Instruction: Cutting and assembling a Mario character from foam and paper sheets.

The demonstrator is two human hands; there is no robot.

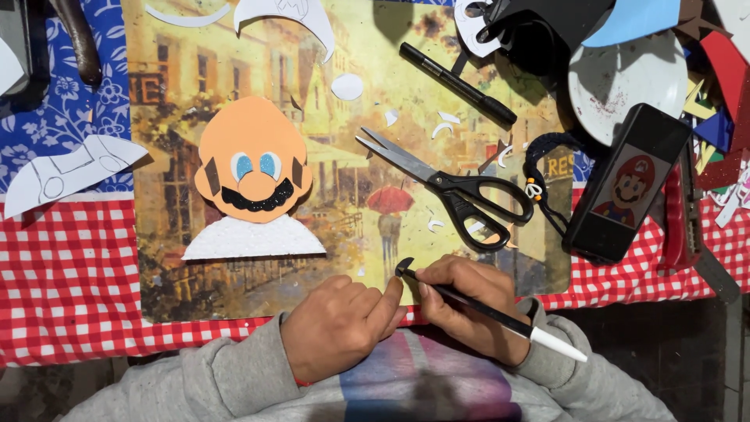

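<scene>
My right hand grips a thin black tool with a white end, its tip pointing left at the near table edge. A small black foam piece sits at that tip. My left hand is curled beside it, the forefinger reaching up to the black piece. Further left on the painted street-scene mat lies an orange foam face with blue eyes, a black glitter moustache and a white collar piece.
Black-handled scissors lie open in the mat's middle. A black marker lies behind them. A phone showing a cartoon character rests at right, next to coloured foam scraps. White paper cut-outs lie at left on the checked cloth.
</scene>
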